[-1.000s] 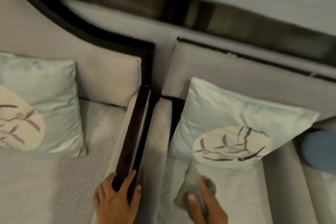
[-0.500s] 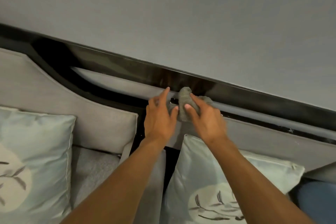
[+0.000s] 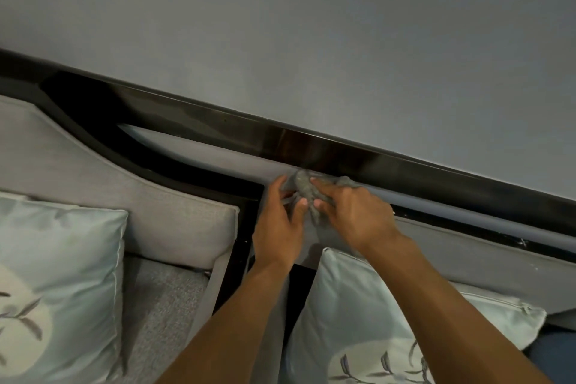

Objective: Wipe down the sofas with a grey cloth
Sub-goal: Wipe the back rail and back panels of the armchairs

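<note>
Two grey sofas, two pale blue cushions, one cloth and two hands are counted. At the far left, the left cushion (image 3: 59,284), printed with a leaf motif, is cut off by the picture's edge and is leaned against the backrest of the left sofa (image 3: 174,221). A glossy dark wooden frame (image 3: 218,131) is seen running behind both backrests, below a grey wall (image 3: 311,40). Above the gap between the sofas, the left hand (image 3: 277,227) is held with its fingers loosely curved. Its thumb is laid against the grey cloth (image 3: 307,190), but whether the cloth is gripped by this hand cannot be told. The cloth is bunched at the top edge of the backrest of the right sofa (image 3: 467,246), just below the wooden frame. It is pinched between the forefinger and thumb of the right hand (image 3: 355,215), by which part of it is hidden. The right cushion (image 3: 389,321) is partly covered by the right forearm. At the lower right corner a blue object (image 3: 554,352) is cut off and cannot be identified.
</note>
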A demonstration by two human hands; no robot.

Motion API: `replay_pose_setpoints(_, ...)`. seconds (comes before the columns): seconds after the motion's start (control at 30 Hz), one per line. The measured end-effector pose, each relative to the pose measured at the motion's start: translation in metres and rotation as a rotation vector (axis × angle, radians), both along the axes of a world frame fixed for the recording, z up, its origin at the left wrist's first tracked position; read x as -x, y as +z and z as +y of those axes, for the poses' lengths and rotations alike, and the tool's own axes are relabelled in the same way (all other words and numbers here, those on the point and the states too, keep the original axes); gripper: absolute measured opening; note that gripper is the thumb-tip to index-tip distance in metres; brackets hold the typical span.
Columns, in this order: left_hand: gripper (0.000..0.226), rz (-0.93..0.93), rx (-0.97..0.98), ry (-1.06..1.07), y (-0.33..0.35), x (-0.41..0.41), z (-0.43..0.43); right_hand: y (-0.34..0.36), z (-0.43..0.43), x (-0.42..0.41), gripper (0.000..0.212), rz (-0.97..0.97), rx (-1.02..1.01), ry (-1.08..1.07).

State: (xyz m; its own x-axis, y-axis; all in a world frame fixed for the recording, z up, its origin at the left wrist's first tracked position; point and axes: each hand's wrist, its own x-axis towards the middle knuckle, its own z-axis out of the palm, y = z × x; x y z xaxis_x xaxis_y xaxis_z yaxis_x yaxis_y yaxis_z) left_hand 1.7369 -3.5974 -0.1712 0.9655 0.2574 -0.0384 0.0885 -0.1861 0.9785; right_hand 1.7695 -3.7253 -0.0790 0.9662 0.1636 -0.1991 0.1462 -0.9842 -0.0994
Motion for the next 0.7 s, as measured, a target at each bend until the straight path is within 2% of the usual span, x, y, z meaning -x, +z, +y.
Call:
replay_pose_setpoints(0.17,0.052,-0.003,-0.006,0.026,0.002,0.001,-0.003,0.013,-0.042,0.01,0.044,0.073,0.025,-0.117)
replay_pose_setpoints(0.4,0.04,-0.009,-0.063,0.037,0.003,0.001,-0.006,0.007,-0.001,0.01,0.049,0.045,-0.063,-0.061)
replay_pose_setpoints(0.7,0.037,-0.078,-0.269,0.171,0.015,0.008,-0.039,-0.003,-0.133,0.059,0.055,-0.018,-0.115,-0.46)
